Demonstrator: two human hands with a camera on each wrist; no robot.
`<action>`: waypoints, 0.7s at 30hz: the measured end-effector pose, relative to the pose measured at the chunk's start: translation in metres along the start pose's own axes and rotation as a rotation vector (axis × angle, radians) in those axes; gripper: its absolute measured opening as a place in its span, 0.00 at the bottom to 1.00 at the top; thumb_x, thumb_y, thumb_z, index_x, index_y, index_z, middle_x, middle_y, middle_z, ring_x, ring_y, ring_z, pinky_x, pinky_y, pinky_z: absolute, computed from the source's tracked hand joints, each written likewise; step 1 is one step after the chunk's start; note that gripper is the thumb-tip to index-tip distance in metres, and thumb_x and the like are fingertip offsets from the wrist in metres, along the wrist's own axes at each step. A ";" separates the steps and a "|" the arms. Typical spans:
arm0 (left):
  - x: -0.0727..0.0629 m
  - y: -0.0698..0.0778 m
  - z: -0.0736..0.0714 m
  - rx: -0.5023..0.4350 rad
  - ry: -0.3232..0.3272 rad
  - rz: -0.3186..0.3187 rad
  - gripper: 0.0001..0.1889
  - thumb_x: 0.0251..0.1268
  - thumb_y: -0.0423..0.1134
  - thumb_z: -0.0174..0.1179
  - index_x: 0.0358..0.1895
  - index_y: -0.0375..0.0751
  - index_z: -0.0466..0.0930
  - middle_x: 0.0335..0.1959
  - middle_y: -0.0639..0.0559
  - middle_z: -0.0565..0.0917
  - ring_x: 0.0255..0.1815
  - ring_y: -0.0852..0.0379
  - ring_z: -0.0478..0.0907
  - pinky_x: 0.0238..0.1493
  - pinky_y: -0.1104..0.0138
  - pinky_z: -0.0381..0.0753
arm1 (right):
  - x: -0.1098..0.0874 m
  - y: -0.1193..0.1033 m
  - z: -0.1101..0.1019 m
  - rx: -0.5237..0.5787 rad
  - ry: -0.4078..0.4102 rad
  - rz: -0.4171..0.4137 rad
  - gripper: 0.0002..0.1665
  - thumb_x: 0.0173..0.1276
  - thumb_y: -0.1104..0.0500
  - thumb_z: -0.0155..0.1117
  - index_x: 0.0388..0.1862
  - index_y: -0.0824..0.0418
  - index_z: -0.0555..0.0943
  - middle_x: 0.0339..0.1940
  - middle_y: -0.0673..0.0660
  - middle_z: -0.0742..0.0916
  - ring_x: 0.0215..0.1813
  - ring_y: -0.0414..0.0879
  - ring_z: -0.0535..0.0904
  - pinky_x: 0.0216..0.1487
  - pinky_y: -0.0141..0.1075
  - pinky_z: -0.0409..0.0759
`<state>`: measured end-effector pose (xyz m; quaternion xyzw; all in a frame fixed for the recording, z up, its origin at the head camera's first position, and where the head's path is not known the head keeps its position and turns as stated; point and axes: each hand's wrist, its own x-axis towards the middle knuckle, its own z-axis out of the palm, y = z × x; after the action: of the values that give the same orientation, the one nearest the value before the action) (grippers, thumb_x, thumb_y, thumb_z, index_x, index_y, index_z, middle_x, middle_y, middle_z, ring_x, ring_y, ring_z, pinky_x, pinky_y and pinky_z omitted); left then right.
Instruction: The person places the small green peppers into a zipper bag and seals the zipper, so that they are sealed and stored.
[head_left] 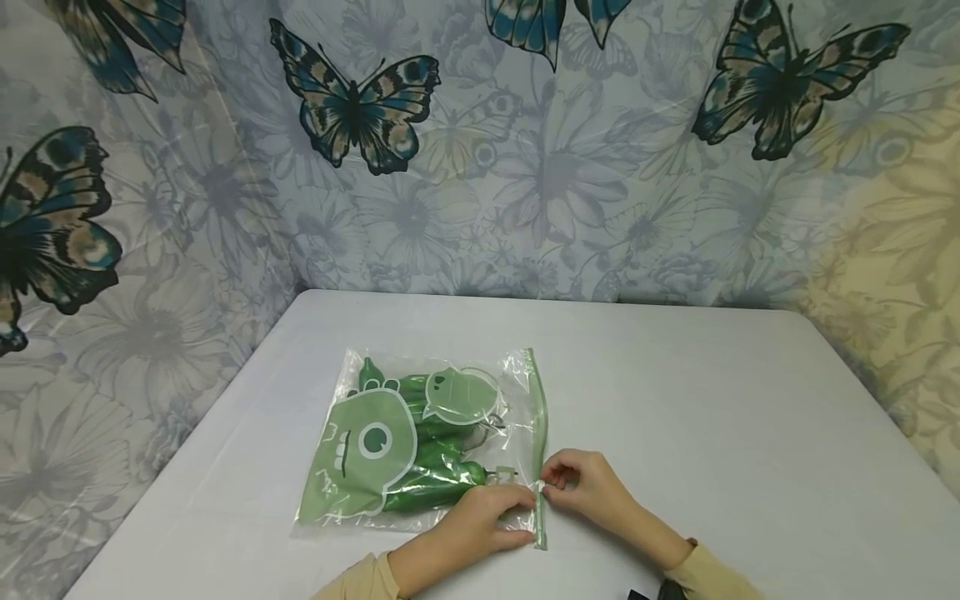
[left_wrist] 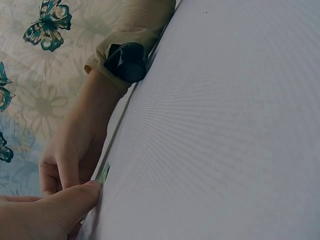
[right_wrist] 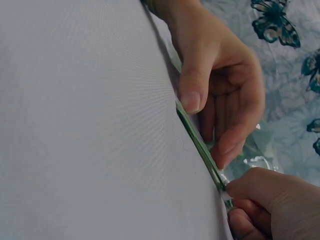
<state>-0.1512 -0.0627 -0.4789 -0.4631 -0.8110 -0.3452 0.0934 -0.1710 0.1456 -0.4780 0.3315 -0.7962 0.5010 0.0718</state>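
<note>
A clear zip bag (head_left: 517,450) printed with a green cartoon monster lies flat on the white table (head_left: 675,400). Through the plastic, several glossy green things (head_left: 435,487) show, long and rounded; the print covers part of them. A green zip strip (head_left: 537,400) runs along the bag's right edge. My left hand (head_left: 480,521) holds the near end of that strip, its thumb at the corner and its curled fingers farther along, as the right wrist view shows. Just beyond those fingers, my right hand (head_left: 592,492) pinches the small white slider (head_left: 539,486) between thumb and forefinger.
Behind the table hangs a floral cloth with a butterfly (head_left: 356,108) printed on it, and more at both sides. A dark device (left_wrist: 127,62) is strapped at the right sleeve. The table's far edge (head_left: 555,302) runs close to the cloth.
</note>
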 end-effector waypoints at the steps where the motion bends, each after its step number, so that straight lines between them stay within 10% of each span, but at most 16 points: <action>1: 0.000 0.000 0.000 0.004 0.001 0.004 0.15 0.46 0.40 0.68 0.38 0.38 0.78 0.39 0.53 0.81 0.46 0.63 0.75 0.51 0.77 0.65 | 0.000 0.000 -0.001 -0.003 0.000 0.005 0.11 0.44 0.74 0.67 0.27 0.62 0.79 0.24 0.52 0.82 0.24 0.37 0.75 0.24 0.30 0.76; 21: 0.000 0.001 -0.002 0.058 -0.019 0.008 0.16 0.47 0.42 0.67 0.39 0.40 0.78 0.37 0.55 0.81 0.43 0.66 0.75 0.48 0.79 0.66 | 0.021 -0.026 -0.009 -0.052 0.029 0.034 0.10 0.41 0.80 0.64 0.24 0.71 0.78 0.20 0.59 0.80 0.21 0.46 0.76 0.22 0.35 0.77</action>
<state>-0.1511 -0.0632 -0.4772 -0.4668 -0.8195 -0.3169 0.1004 -0.1739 0.1365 -0.4444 0.3086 -0.8133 0.4861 0.0835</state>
